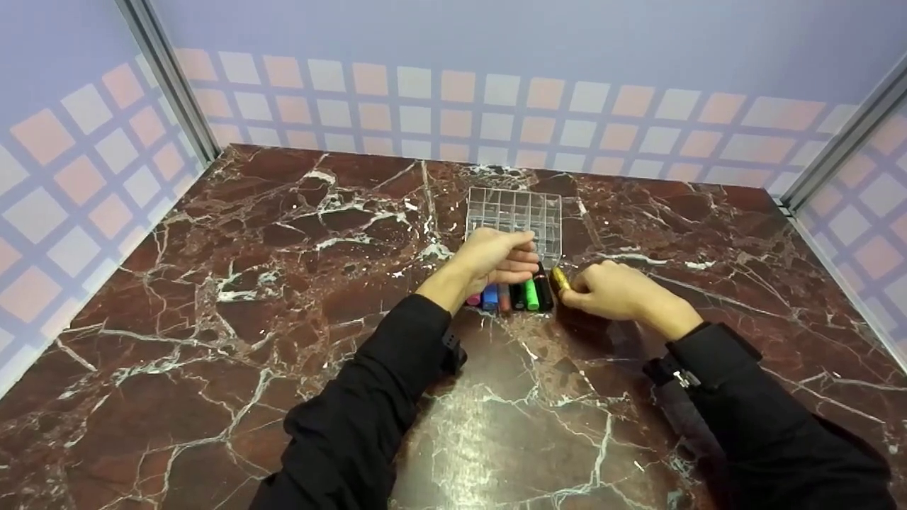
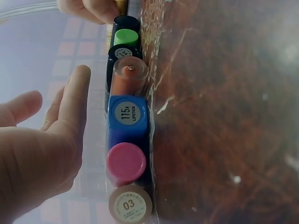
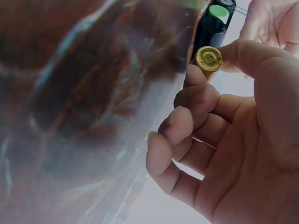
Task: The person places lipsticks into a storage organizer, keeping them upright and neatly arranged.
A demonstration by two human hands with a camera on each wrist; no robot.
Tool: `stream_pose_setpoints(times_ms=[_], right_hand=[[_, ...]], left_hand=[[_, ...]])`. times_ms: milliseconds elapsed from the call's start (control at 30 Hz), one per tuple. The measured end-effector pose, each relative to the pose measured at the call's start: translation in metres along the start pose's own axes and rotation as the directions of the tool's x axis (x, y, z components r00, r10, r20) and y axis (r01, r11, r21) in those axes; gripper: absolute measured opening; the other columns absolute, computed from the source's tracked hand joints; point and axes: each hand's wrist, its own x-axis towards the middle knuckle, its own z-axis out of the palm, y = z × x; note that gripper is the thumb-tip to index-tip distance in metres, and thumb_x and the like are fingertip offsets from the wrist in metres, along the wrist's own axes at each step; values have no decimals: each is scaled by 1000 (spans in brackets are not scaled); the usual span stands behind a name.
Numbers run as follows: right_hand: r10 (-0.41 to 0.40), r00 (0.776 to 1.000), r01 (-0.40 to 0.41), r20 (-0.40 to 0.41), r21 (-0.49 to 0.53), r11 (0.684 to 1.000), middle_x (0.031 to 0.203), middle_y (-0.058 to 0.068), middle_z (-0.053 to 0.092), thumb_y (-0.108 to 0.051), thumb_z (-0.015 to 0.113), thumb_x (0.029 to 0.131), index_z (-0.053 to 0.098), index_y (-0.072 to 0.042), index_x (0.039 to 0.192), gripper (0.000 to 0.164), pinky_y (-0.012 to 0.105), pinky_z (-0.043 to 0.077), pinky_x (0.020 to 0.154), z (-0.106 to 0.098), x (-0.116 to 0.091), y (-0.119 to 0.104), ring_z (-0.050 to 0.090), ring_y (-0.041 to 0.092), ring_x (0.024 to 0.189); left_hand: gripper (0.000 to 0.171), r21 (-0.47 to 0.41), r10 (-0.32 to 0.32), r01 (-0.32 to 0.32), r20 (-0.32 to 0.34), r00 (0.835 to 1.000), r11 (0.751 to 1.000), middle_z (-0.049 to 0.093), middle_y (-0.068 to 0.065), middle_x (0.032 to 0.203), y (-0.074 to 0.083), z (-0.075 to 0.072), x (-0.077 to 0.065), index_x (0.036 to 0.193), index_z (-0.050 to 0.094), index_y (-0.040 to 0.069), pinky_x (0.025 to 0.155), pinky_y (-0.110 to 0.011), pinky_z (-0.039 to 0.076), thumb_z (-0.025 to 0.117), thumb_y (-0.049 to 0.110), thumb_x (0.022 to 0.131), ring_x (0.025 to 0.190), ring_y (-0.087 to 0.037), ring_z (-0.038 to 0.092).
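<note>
A row of lipsticks lies side by side on the table. The left wrist view shows their ends: a brown one marked 03 [image 2: 131, 204], a pink one [image 2: 126, 161], a blue one [image 2: 128, 114], a clear one with an orange inside [image 2: 125, 85], and black and green ones [image 2: 126, 36] beyond. My left hand [image 1: 496, 258] hovers over the row, fingers extended and holding nothing. At the row's right end my right hand [image 1: 616, 292] pinches a gold lipstick [image 1: 560, 278] between thumb and index finger; its round end [image 3: 209, 59] faces the right wrist camera.
A clear plastic compartment box [image 1: 514, 202] lies just behind the row, partly hidden by my left hand. The marbled dark red table [image 1: 283, 340] is bounded by tiled-pattern panels [image 1: 453, 92] at the back and both sides.
</note>
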Motion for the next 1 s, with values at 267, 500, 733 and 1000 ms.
stream_pose_setpoints(times_ms=[267,500,733,1000], right_hand=[[-18,991,25,-130,49,999,48,-5,45,-35,54,89,50,-17,57,37,27,33,35,-16,2,-6,39,11,39],[-45,965,68,-258,83,994,50,-5,48,-36,54,90,56,-16,63,34,29,34,37,-25,7,-14,40,12,40],[-70,940,106,-334,92,990,55,-1,54,-33,53,91,60,-14,69,29,28,33,36,-23,13,-15,40,12,40],[-55,897,123,-439,127,984,58,0,58,-32,54,90,62,-13,70,29,29,36,39,-18,21,-14,44,13,43]], left_hand=[[34,-7,59,-60,-58,997,998,59,-26,114,-2,5,5,111,60,-5,81,-32,54,67,18,86,97,-31,64],[36,-65,142,-149,-102,985,987,64,-19,106,2,11,8,112,60,-2,83,-31,53,70,19,85,100,-30,62],[24,-99,157,-169,-120,980,981,67,-13,98,5,17,15,102,66,3,83,-31,53,72,18,83,89,-24,66],[29,-145,235,-252,-125,964,957,67,-16,96,5,23,23,106,65,-1,79,-31,54,71,16,83,81,-21,66]])
